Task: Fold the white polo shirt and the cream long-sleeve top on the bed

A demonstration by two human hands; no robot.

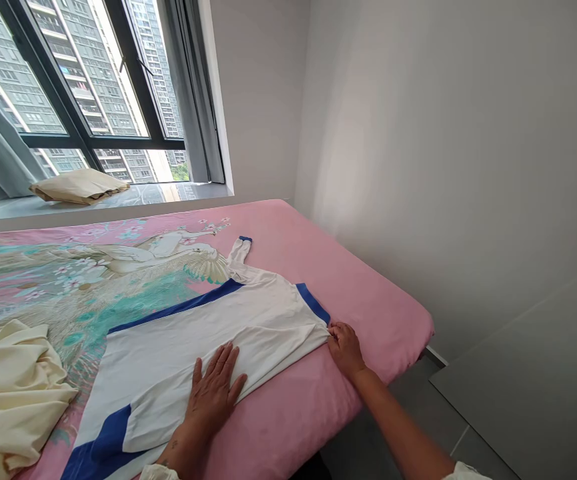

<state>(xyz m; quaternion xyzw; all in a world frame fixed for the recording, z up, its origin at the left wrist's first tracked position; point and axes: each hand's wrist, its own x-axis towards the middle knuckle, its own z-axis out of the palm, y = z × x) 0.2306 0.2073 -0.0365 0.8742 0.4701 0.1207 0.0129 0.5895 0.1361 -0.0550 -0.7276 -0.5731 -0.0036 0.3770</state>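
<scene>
A bed [368, 293] spreads pink under my hands, its near edge just below my fingers and its corner out past my right hand [346, 350]. Beyond my left hand [213, 390] the sheet carries a printed bird [161, 250] with teal and pale plumes. A rumpled cream cloth [13, 393] lies to the left of my left fingers. Farther ahead, past the bed, a beige bundle [78, 187] rests on the sill [171, 193], under a dark-framed window [93, 137] with grey curtains [196, 87]. A plain wall [443, 133] rises beyond my right fingers, and grey floor [408, 393] shows below them.

The shirt [183, 340] lies on the bed under my left palm, white, with a blue strip ahead of that hand, a blue patch behind it and a blue band by my right fingertips. One blue-cuffed sleeve [239, 251] points away from me. Soft creases run between my hands. My left fingers lie flat, thumb spread; my right ones pinch the shirt's edge
</scene>
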